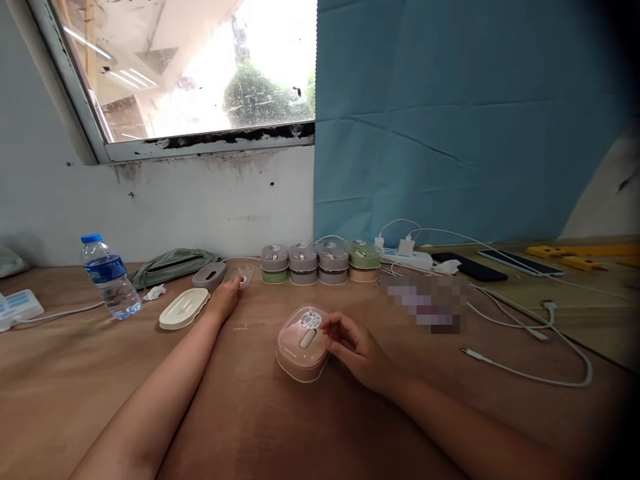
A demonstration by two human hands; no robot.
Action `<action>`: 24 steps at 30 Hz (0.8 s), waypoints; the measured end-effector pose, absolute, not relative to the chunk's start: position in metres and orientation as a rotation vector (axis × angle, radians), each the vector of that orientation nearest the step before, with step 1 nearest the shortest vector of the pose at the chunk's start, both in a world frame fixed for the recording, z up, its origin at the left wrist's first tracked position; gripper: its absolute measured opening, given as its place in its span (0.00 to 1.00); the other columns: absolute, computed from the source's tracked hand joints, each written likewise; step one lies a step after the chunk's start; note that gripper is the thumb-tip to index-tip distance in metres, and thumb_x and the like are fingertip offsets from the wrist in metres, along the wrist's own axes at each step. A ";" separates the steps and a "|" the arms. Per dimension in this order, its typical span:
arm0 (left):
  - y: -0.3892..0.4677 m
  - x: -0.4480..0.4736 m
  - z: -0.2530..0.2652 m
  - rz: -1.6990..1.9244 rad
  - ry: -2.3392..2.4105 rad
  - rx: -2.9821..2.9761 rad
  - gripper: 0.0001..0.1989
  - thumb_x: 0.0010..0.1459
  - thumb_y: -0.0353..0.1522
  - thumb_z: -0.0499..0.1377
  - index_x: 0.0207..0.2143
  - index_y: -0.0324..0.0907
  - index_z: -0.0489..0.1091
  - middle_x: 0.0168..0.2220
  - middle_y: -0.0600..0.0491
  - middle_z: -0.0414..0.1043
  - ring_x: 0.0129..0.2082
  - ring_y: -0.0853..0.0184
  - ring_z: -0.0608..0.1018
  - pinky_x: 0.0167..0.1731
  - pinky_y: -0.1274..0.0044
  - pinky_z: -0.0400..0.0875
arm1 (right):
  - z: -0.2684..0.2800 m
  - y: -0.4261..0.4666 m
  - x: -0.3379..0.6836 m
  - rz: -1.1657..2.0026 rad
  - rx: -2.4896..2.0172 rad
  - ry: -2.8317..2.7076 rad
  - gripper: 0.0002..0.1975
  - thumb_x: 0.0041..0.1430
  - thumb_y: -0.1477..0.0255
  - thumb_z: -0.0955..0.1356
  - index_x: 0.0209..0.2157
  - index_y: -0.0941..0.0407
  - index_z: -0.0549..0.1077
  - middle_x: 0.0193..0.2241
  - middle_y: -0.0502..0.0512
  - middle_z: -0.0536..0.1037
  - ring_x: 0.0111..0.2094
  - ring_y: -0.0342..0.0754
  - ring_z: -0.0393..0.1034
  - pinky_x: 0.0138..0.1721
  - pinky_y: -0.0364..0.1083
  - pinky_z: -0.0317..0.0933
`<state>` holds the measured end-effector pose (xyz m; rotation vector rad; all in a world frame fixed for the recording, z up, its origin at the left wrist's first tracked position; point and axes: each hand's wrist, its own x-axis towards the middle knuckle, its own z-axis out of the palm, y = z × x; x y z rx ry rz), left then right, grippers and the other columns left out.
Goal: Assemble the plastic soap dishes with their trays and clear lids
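My left hand point(227, 300) reaches out to the back left, its fingers closed at the edge of a clear plastic lid point(246, 272). Beside that lid lie a grey oval piece with a slot point(209, 274) and a cream oval lid point(184, 309). In front of me sits a pink lunch box point(303, 363) with a clear cover, a round sticker point(311, 321) and a small pale tab point(307, 339). My right hand point(357, 350) is at the box's right side, fingers curved and apart; whether the fingertips touch the cover is hard to tell.
Several two-tier boxes point(303, 263) in grey, green and peach line the back. A water bottle point(111, 277) and green pouch point(175, 265) stand left. At right are a power strip point(407, 259), white cables point(525, 381), dark phones point(470, 267) and yellow tools point(570, 257).
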<state>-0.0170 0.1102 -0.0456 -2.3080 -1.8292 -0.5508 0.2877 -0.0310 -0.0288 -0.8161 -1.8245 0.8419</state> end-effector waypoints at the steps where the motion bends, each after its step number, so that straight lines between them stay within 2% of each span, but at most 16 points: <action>1: 0.113 -0.018 -0.045 -0.544 -1.844 -2.303 0.18 0.54 0.21 0.44 0.47 0.38 0.59 0.42 0.44 0.70 0.42 0.63 0.72 0.42 0.73 0.63 | -0.028 -0.031 0.287 0.790 -0.818 -1.862 0.05 0.52 0.74 0.63 0.33 0.55 0.66 0.30 0.52 0.67 0.28 0.43 0.62 0.30 0.43 0.60; 5: 0.118 -0.020 -0.043 -0.534 -1.876 -2.294 0.19 0.53 0.20 0.44 0.47 0.39 0.58 0.43 0.44 0.69 0.42 0.64 0.72 0.41 0.73 0.63 | -0.026 -0.030 0.286 0.661 -0.795 -1.960 0.06 0.49 0.79 0.62 0.29 0.55 0.68 0.28 0.51 0.68 0.27 0.43 0.61 0.29 0.43 0.58; 12: 0.123 -0.026 -0.046 -0.604 -1.855 -2.272 0.21 0.50 0.18 0.43 0.46 0.38 0.59 0.40 0.45 0.70 0.40 0.63 0.72 0.41 0.72 0.63 | -0.027 -0.030 0.287 0.637 -0.779 -2.001 0.06 0.50 0.80 0.62 0.28 0.56 0.68 0.28 0.51 0.67 0.27 0.43 0.61 0.28 0.42 0.57; 18: 0.107 -0.015 -0.042 -0.773 -1.743 -2.222 0.21 0.48 0.18 0.44 0.44 0.38 0.61 0.45 0.44 0.65 0.47 0.62 0.67 0.49 0.69 0.58 | -0.027 -0.030 0.286 0.633 -0.755 -2.014 0.06 0.51 0.80 0.62 0.27 0.56 0.68 0.28 0.52 0.67 0.27 0.43 0.62 0.28 0.42 0.58; 21: 0.081 0.010 -0.040 -0.996 -1.678 -2.183 0.17 0.50 0.21 0.45 0.43 0.38 0.60 0.45 0.45 0.63 0.48 0.62 0.66 0.49 0.68 0.59 | -0.027 -0.030 0.286 0.620 -0.739 -2.027 0.06 0.51 0.79 0.62 0.28 0.55 0.67 0.28 0.52 0.67 0.28 0.43 0.62 0.29 0.43 0.59; 24: 0.037 0.045 -0.037 -1.504 -1.659 -2.245 0.12 0.54 0.32 0.49 0.42 0.40 0.60 0.41 0.47 0.65 0.43 0.62 0.69 0.44 0.68 0.64 | -0.027 -0.030 0.287 0.585 -0.752 -2.030 0.06 0.51 0.79 0.62 0.29 0.55 0.67 0.30 0.53 0.67 0.31 0.45 0.63 0.32 0.44 0.60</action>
